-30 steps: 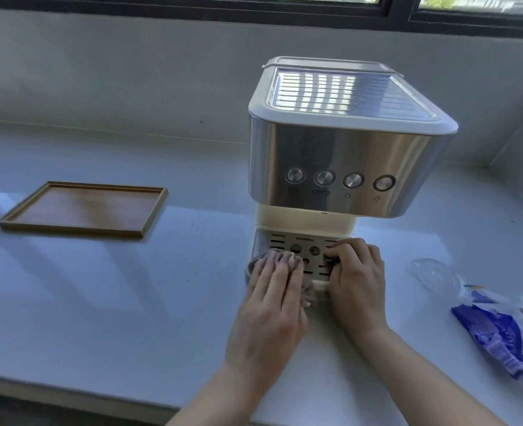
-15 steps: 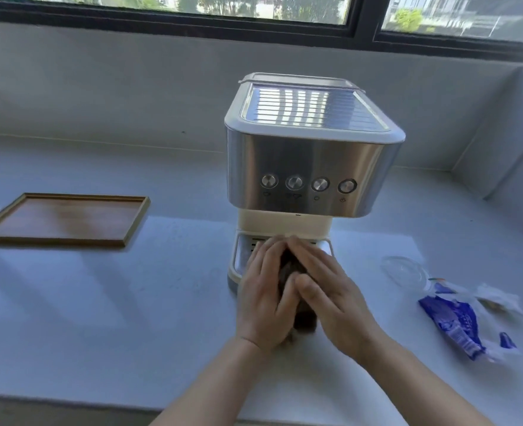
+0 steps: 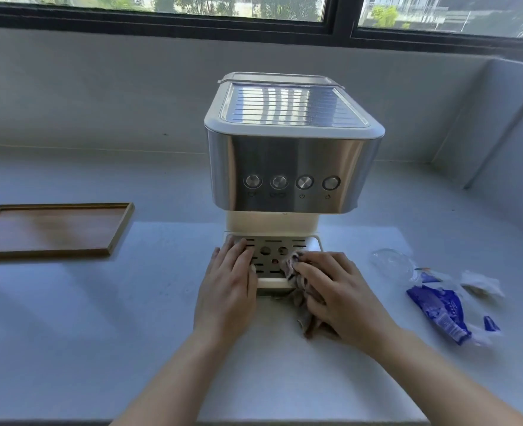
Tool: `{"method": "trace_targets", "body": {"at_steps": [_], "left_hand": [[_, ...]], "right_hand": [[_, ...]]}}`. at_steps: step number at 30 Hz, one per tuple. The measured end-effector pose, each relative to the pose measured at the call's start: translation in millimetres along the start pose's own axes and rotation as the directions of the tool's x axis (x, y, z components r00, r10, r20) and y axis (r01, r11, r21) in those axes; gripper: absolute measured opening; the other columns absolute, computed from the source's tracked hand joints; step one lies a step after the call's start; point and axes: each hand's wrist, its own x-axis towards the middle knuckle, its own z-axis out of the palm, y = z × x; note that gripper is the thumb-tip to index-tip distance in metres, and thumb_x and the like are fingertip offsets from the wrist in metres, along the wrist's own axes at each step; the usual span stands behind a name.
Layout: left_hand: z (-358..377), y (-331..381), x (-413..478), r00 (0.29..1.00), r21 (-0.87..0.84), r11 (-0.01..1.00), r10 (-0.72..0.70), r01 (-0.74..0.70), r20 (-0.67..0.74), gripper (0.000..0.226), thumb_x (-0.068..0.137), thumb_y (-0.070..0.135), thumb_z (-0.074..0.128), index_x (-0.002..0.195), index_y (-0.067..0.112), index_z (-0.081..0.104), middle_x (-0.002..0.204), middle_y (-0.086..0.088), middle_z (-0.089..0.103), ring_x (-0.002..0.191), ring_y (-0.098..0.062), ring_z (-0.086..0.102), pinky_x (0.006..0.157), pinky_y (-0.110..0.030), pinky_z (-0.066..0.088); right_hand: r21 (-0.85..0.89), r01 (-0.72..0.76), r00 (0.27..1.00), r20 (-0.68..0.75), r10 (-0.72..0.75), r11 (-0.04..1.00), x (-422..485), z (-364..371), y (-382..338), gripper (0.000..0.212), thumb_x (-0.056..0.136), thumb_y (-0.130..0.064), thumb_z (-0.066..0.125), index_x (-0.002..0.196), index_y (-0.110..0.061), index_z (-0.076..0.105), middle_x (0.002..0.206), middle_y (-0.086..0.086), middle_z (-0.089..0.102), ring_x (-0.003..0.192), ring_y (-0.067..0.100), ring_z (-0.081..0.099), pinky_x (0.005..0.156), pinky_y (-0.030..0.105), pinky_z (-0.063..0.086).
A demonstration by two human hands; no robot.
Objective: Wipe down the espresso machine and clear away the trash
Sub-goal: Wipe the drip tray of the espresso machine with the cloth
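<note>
A steel and cream espresso machine (image 3: pixel 294 167) stands on the white counter, its slotted drip tray (image 3: pixel 272 255) facing me. My left hand (image 3: pixel 227 287) lies flat on the tray's left part, fingers spread, holding nothing. My right hand (image 3: pixel 337 290) presses a crumpled grey-brown cloth (image 3: pixel 300 287) against the tray's right front corner; the cloth trails down onto the counter. To the right lies the trash: a clear plastic lid (image 3: pixel 390 261), a blue wrapper (image 3: pixel 441 312) and crumpled white paper (image 3: pixel 481 284).
An empty wooden tray (image 3: pixel 51 230) sits on the counter at the left. A grey wall and window run behind the machine, and a side wall closes the right end. The counter's front edge is just below my forearms.
The cloth has passed from my left hand to my right. My left hand moved to the tray's left side, and my right hand with the cloth moved to the right corner.
</note>
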Motion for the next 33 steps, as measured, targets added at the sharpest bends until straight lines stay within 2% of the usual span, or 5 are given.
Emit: {"method": "trace_targets", "body": {"at_steps": [7, 13, 23, 27, 33], "left_hand": [[0, 1, 0, 1.0, 0.0, 1.0, -0.015, 0.015, 0.007, 0.046, 0.093, 0.021, 0.034, 0.129, 0.006, 0.059, 0.145, -0.009, 0.051, 0.142, -0.024, 0.034, 0.122, -0.038, 0.018], [-1, -1, 0, 1.0, -0.001, 1.0, 0.007, -0.007, 0.026, 0.051, 0.092, 0.027, 0.029, 0.13, 0.007, 0.057, 0.147, -0.009, 0.049, 0.144, -0.024, 0.031, 0.121, -0.038, 0.017], [-1, 2, 0, 1.0, -0.021, 1.0, -0.011, 0.011, 0.023, 0.044, 0.095, 0.016, 0.036, 0.129, 0.003, 0.059, 0.145, -0.011, 0.05, 0.144, -0.026, 0.033, 0.122, -0.041, 0.018], [1, 1, 2, 1.0, -0.015, 1.0, -0.01, 0.01, 0.028, 0.047, 0.093, 0.018, 0.033, 0.129, 0.003, 0.058, 0.146, -0.011, 0.05, 0.144, -0.025, 0.032, 0.122, -0.04, 0.018], [2, 0, 0, 1.0, -0.02, 1.0, 0.0, 0.0, 0.016, 0.046, 0.094, 0.019, 0.032, 0.13, 0.003, 0.058, 0.145, -0.01, 0.051, 0.144, -0.024, 0.033, 0.121, -0.043, 0.021]], "right_hand": [[0.333, -0.418, 0.889, -0.04, 0.455, 0.845, 38, 3, -5, 0.032, 0.082, -0.01, 0.063, 0.112, -0.019, 0.065, 0.107, -0.004, 0.055, 0.103, 0.024, 0.049, 0.08, 0.027, 0.041], [0.139, -0.287, 0.958, 0.054, 0.282, 0.948, 80, 16, -16, 0.029, 0.084, -0.03, 0.062, 0.112, -0.021, 0.067, 0.12, -0.001, 0.059, 0.105, 0.024, 0.051, 0.087, 0.039, 0.047], [0.644, -0.53, 0.661, -0.094, 0.745, 0.552, 32, 21, 22, 0.034, 0.085, -0.011, 0.055, 0.111, -0.028, 0.069, 0.106, -0.004, 0.064, 0.097, 0.01, 0.058, 0.08, 0.018, 0.042], [0.529, -0.504, 0.742, -0.139, 0.656, 0.682, 27, 21, 31, 0.033, 0.089, -0.013, 0.056, 0.115, -0.03, 0.069, 0.104, -0.008, 0.062, 0.093, 0.001, 0.054, 0.08, 0.005, 0.037], [0.632, -0.606, 0.651, 0.044, 0.758, 0.483, 59, 20, 46, 0.03, 0.093, -0.013, 0.046, 0.1, -0.029, 0.071, 0.096, -0.006, 0.072, 0.095, 0.017, 0.065, 0.089, 0.042, 0.052]]}}
